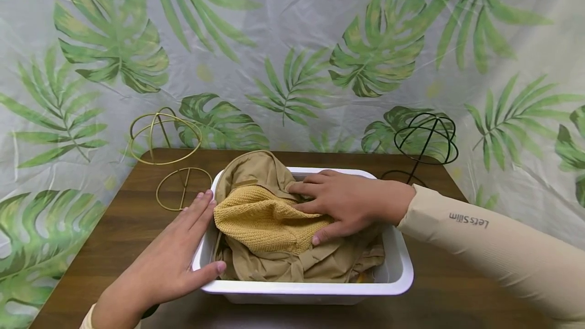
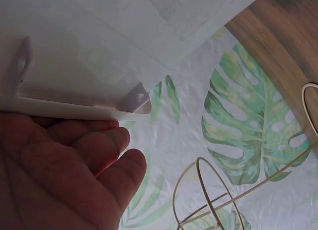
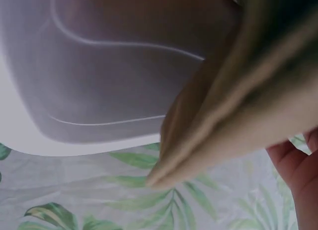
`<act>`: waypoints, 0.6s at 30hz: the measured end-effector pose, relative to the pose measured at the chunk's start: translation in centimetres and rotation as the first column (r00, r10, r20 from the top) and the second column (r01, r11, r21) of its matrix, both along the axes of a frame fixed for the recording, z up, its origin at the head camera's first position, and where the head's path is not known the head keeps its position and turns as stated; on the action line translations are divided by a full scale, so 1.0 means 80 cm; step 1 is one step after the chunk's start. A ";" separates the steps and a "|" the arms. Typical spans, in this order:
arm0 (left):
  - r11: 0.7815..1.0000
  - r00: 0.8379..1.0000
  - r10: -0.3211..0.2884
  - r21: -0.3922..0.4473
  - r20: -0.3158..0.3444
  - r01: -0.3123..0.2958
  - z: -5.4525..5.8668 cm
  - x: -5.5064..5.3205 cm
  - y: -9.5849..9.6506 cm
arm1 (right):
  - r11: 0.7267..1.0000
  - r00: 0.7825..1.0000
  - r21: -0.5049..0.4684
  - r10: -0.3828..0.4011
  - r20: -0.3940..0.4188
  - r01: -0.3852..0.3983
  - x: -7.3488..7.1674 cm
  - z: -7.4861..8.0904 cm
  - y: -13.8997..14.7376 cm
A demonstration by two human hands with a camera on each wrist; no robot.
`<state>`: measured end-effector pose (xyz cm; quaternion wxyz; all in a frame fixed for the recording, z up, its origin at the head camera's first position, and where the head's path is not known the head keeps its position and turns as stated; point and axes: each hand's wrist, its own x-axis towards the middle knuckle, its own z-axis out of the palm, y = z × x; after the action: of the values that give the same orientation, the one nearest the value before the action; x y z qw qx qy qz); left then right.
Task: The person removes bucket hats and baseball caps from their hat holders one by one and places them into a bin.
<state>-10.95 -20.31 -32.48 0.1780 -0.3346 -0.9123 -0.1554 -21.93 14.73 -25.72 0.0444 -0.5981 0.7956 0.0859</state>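
Observation:
A white plastic basin point(image 1: 397, 287) holds a mustard knitted piece point(image 1: 256, 220), soft and folded like a hat. Khaki cloth point(image 1: 262, 166) with a rounded top lies behind it, and more khaki cloth point(image 1: 274, 266) with a tie-like strip lies in front. My right hand point(image 1: 349, 199) rests on the knitted piece with fingers spread, its fingertips touching the khaki cloth. In the right wrist view a raised fold of khaki cloth point(image 3: 238, 135) partly hides that hand. My left hand point(image 1: 171, 253) lies along the basin's left rim, fingers extended and thumb at the front corner.
A gold wire stand point(image 1: 183, 192) with a domed top stands at the back left of the brown wooden table point(image 1: 119, 227). At the back right is a black wire stand point(image 1: 417, 160). A leaf-patterned sheet point(image 1: 297, 29) hangs behind the table.

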 end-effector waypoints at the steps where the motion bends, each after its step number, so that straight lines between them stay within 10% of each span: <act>1: 1.000 1.000 -0.003 0.002 0.001 0.003 0.000 0.000 0.000 | 1.000 1.000 0.006 -0.003 0.008 0.003 -0.001 0.002 -0.002; 18: 1.000 1.000 -0.010 0.006 0.002 0.010 -0.004 -0.003 -0.001 | 0.993 0.995 0.109 -0.045 0.094 0.034 -0.017 -0.043 -0.038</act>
<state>-11.16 -20.42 -32.77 0.1771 -0.3386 -0.9102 -0.1596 -23.29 11.71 -29.15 0.1164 -0.5824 0.7984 0.0989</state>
